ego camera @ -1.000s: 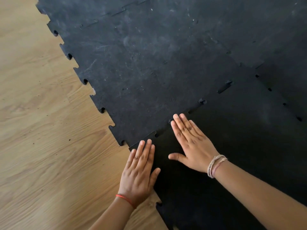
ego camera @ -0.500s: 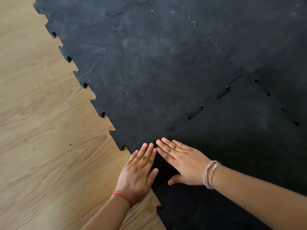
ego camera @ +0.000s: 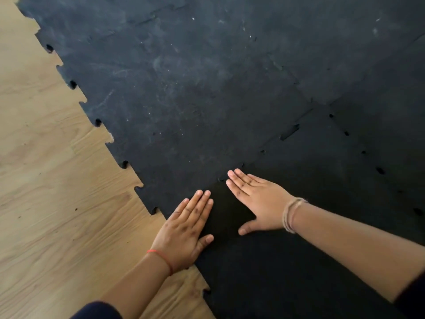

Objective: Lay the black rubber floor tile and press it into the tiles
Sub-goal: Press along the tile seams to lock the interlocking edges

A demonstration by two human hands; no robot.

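A dark black rubber tile (ego camera: pixel 299 261) lies at the lower right, its toothed edge meeting the dusty laid tiles (ego camera: pixel 195 88) along a diagonal seam. My left hand (ego camera: pixel 184 233) lies flat, fingers together, on the tile's left corner where it borders the wood. My right hand (ego camera: pixel 257 201) lies flat on the tile with fingertips at the seam. Further up the seam a few tabs (ego camera: pixel 290 132) still stand open as dark slots. Neither hand holds anything.
Light wood-look flooring (ego camera: pixel 57 203) fills the left side, bordered by the jagged puzzle edge of the laid tiles. More joined black tiles extend to the top and right. A dark sleeve or knee (ego camera: pixel 99 310) shows at the bottom edge.
My right hand slid down-left along the seam toward my left hand, then spread slightly apart from it. The seam near the hands has closed; fewer slots stand open.
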